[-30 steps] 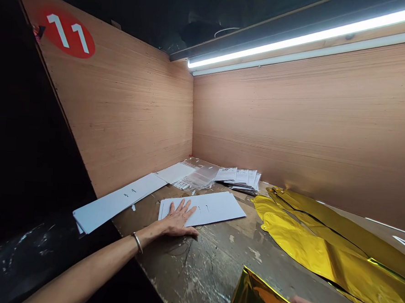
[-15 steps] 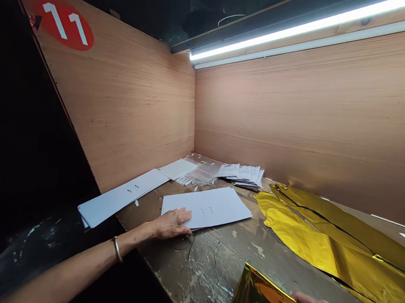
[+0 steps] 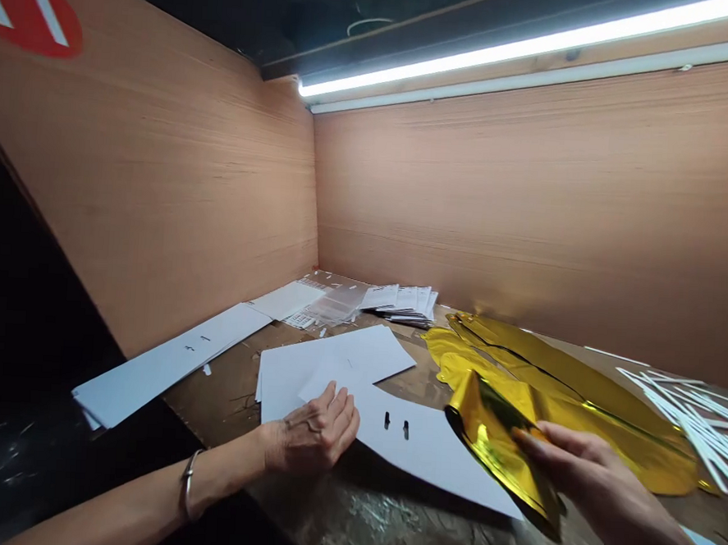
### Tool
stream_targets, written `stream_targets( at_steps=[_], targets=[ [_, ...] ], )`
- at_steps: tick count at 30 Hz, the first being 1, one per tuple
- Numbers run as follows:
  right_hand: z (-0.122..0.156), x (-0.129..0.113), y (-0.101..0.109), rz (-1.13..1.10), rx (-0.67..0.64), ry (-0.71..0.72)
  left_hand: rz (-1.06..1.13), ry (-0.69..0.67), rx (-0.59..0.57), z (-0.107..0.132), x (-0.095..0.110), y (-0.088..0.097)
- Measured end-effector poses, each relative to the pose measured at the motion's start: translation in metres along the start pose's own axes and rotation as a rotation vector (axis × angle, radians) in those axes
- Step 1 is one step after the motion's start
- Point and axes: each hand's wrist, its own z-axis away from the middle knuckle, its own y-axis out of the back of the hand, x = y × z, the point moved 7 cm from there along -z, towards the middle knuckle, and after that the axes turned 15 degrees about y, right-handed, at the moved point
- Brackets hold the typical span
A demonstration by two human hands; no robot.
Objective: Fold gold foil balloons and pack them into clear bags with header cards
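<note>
My left hand (image 3: 314,432) grips the near-left edge of a white card (image 3: 427,449) with two small black slots, lifted and angled over the worn table. Under it lies a stack of white sheets (image 3: 334,361). My right hand (image 3: 579,475) holds a folded piece of shiny gold foil (image 3: 496,433) by its right side, just right of the slotted card. A wrist bangle (image 3: 187,484) shows on my left arm.
More gold foil pieces (image 3: 555,379) lie spread behind my right hand. White straws or sticks (image 3: 689,407) lie at the right. A long stack of white cards (image 3: 161,367) rests along the left plywood wall (image 3: 159,194); printed leaflets (image 3: 402,301) and clear bags (image 3: 330,307) sit in the corner.
My left hand went from flat on the white stack to gripping one slotted card and pulling it toward me. My right hand rose and moved left with the gold foil. The view shifted right.
</note>
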Motion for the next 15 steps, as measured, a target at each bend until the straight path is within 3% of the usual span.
stream_targets(
  at_steps=[2, 4, 7, 10, 13, 15],
  targets=[
    [-0.007, 0.019, -0.003, 0.01, -0.041, -0.1, 0.06, 0.007, 0.034, -0.002, 0.006, -0.003],
    [-0.01, 0.048, -0.009, 0.075, -0.094, -0.224, 0.173, 0.183, 0.127, -0.006, -0.003, -0.003],
    [-0.015, 0.078, -0.016, 0.183, -0.118, -0.273, 0.491, 0.697, 0.389, -0.003, -0.036, 0.001],
    [-0.016, 0.081, -0.018, 0.219, -0.118, -0.263, 1.106, 1.107, 0.553, 0.002, -0.048, -0.018],
    [-0.014, 0.075, -0.019, 0.224, -0.116, -0.292, 1.676, 1.173, 0.58, -0.017, -0.028, -0.039],
    [-0.014, 0.074, -0.018, 0.23, -0.122, -0.307, 1.829, 1.166, 0.595, -0.03, -0.012, -0.044]
  ],
)
